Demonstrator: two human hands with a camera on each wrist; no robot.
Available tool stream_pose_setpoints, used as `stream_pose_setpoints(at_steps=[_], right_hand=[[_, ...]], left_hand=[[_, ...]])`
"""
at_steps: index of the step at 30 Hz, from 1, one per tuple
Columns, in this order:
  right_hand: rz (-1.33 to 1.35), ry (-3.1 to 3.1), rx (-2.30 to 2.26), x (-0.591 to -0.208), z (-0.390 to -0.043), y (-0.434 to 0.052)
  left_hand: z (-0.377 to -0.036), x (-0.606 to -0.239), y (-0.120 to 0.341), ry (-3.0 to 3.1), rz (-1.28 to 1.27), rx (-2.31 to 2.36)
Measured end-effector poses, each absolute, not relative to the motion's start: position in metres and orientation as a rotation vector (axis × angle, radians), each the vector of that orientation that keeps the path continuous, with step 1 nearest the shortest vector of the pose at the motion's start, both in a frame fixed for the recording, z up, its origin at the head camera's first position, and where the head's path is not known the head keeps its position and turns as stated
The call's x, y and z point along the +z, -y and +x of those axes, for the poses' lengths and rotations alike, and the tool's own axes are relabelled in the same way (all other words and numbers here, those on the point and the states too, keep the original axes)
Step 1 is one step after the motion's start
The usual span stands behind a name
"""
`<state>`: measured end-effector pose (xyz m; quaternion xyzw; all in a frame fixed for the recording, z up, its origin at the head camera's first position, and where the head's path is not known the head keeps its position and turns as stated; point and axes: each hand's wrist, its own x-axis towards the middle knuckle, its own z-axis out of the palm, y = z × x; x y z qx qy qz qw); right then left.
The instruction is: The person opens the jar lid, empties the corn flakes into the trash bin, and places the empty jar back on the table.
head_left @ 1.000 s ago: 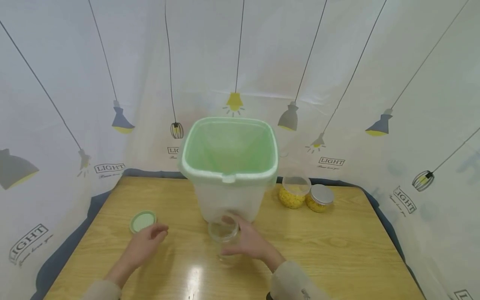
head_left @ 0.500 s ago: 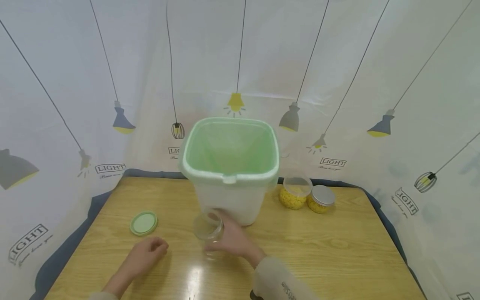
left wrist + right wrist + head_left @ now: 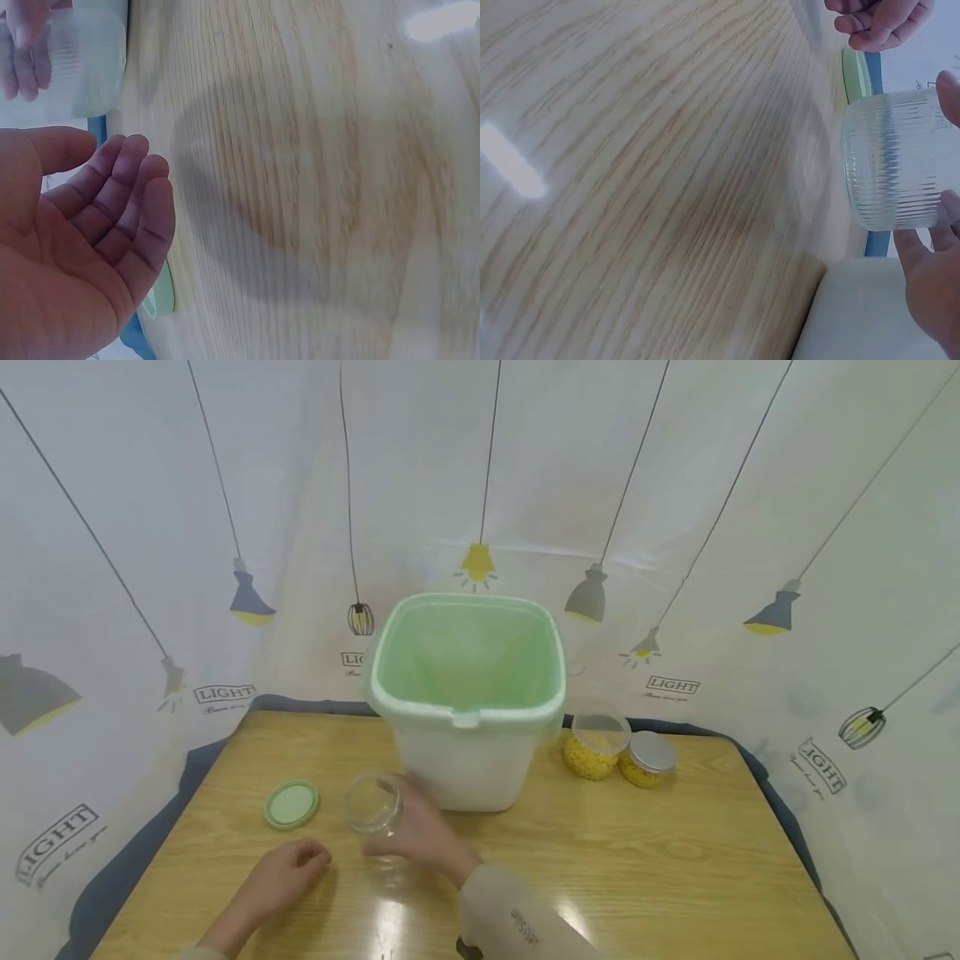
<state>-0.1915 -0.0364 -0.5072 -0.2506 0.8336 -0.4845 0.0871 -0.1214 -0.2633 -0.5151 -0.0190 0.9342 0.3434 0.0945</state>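
Your left hand hangs just above the table, near the front-left edge. Fingers loosely curled, palm bare in the wrist view, holding nothing. Just beyond it the lid, green, lies flat on the wood, close to the hand but apart from it; the wrist view shows its edge peeking out under the fingers.

Next right: the jar, clear ribbed glass, no lid, looks empty. Your right hand holds it from the right side, fingers and thumb curled around the wall; the right wrist view shows fingertips on both sides of it. Jar sits between lid and bin, mouth up, slightly tilted. Probably lifted off the table, but blur makes that hard to confirm.

Behind the jar, mid-table: the bin, white with a green liner, open on top, upright.

Right of the bin: two small tubs of yellow stuff, touching each other; the left one open, the right one capped with a silver lid.
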Motion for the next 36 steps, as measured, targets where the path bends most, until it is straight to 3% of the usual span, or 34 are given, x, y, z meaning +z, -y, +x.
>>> stream_pose_setpoints(at_steps=[36], right_hand=[[-0.325,-2.463,-1.521,-0.527,-0.21,0.095]], left_hand=[[-0.123,-0.513,0.268,-2.718,-0.138,1.035]])
